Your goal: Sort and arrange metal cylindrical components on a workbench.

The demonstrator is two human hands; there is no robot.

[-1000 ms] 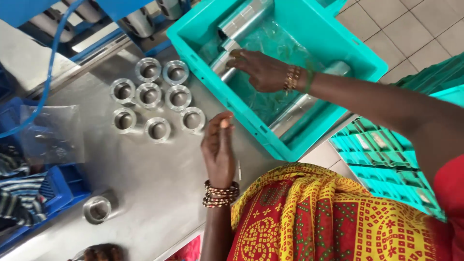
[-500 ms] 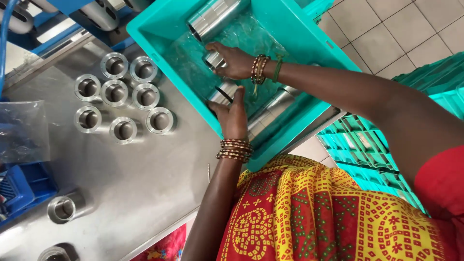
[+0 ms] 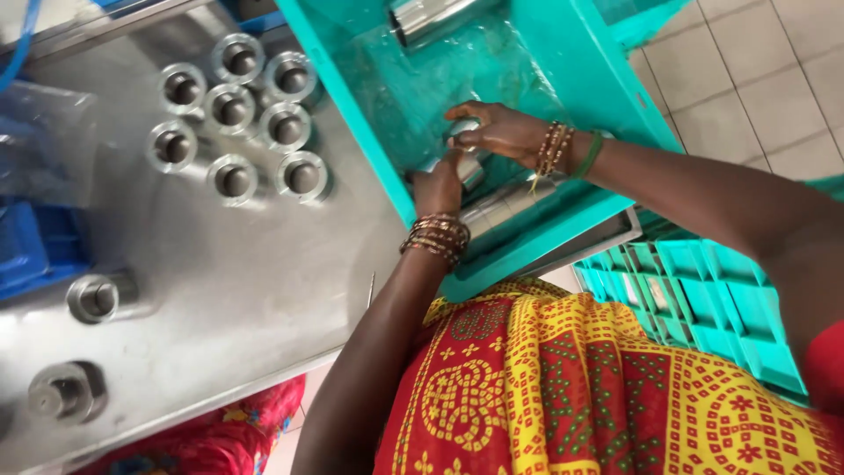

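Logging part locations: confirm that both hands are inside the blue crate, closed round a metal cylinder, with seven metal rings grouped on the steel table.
Wrong colour: the head view shows the crate is teal. Left hand, right hand, metal cylinder, rings and steel table stand as stated.

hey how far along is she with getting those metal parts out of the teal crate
Done: seven metal sleeves stand grouped on the steel table. In hand: the left hand and right hand grip another piece inside the teal crate. Left: more cylinders lie there.
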